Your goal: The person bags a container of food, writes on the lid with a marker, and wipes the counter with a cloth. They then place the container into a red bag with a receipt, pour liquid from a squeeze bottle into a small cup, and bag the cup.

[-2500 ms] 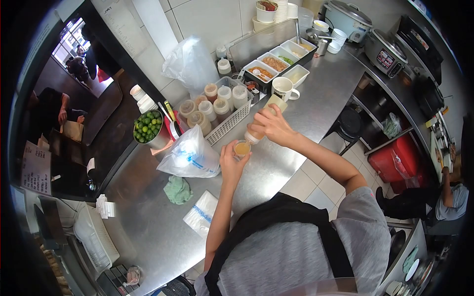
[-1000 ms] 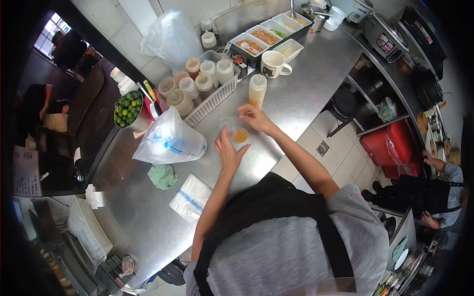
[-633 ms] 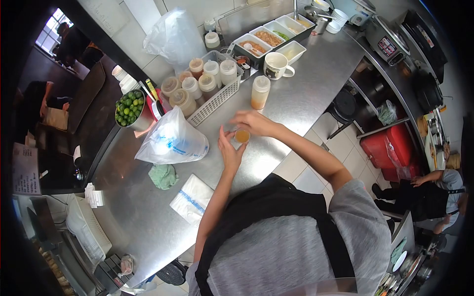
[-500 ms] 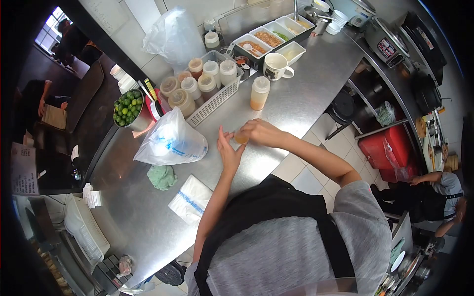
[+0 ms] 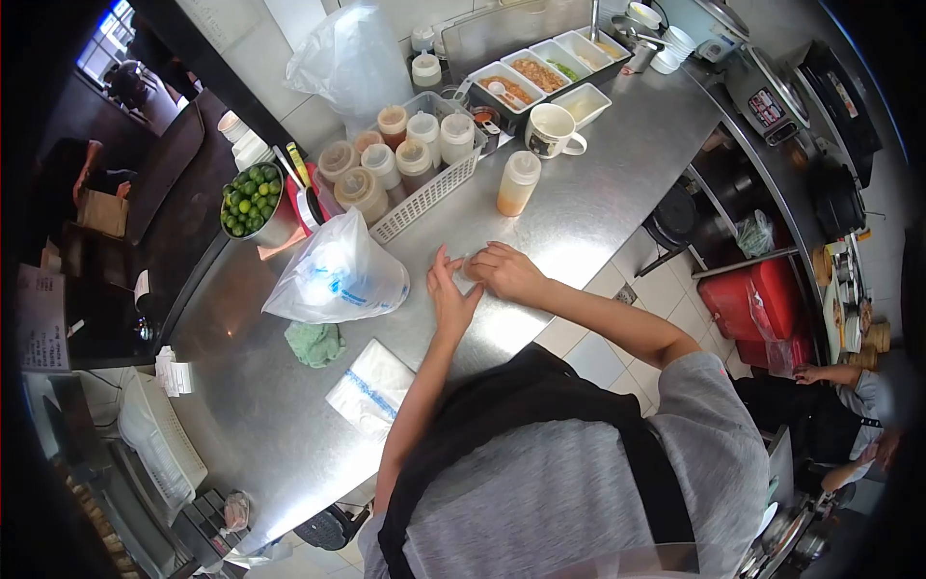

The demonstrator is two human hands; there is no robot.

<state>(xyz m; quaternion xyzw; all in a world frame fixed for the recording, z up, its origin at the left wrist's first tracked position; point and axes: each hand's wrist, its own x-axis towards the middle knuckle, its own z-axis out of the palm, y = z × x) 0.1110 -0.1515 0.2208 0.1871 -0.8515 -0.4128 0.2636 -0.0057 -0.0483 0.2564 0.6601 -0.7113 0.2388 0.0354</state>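
Note:
A small clear cup [image 5: 470,270] stands on the steel counter between my two hands, partly covered by my fingers. My left hand [image 5: 450,297] is at its left side, fingers closed against it. From the right, my right hand [image 5: 505,271] rests on the cup, its fingers curled over the rim. Beyond them a squeeze bottle [image 5: 519,183] with orange liquid stands upright. A filled plastic bag [image 5: 340,273] sits to the left. Folded white plastic [image 5: 372,386] and a green cloth [image 5: 314,344] lie nearer my left forearm.
At the back are a basket [image 5: 425,198] of sauce bottles, a mug [image 5: 552,131] and a topping tray [image 5: 552,72]. A bowl of limes [image 5: 252,203] stands at left. A co-worker [image 5: 820,415] is at far right.
My right hand has moved over the cup and covers more of it; its fingers now lie flatter. The view has shifted slightly.

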